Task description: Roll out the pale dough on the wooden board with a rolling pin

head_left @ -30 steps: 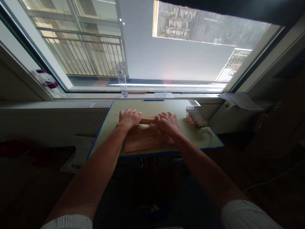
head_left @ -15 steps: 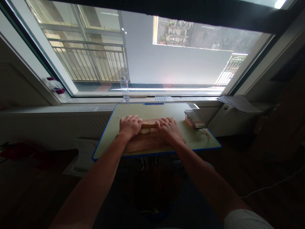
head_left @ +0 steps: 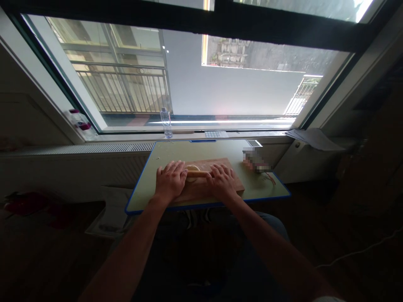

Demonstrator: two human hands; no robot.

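A wooden rolling pin (head_left: 198, 173) lies crosswise over a pale piece of dough (head_left: 192, 167) on a wooden cutting board (head_left: 201, 189). My left hand (head_left: 171, 179) is closed over the pin's left end, and my right hand (head_left: 222, 180) covers its right end. Dough shows on both the far and near sides of the pin, between my hands. Both ends of the pin are hidden under my palms. The board rests on a small light-green table (head_left: 146, 184) with a blue edge.
A pixelated object (head_left: 255, 160) lies at the table's right. Beyond the table, a clear bottle (head_left: 166, 123) stands on the windowsill, with another bottle (head_left: 82, 123) at the left corner. Papers (head_left: 315, 138) lie at the right. Small pale scraps dot the table's far left.
My hands have drawn the rolling pin nearer to me across the dough, so more dough shows beyond it. The camera view has tipped slightly upward.
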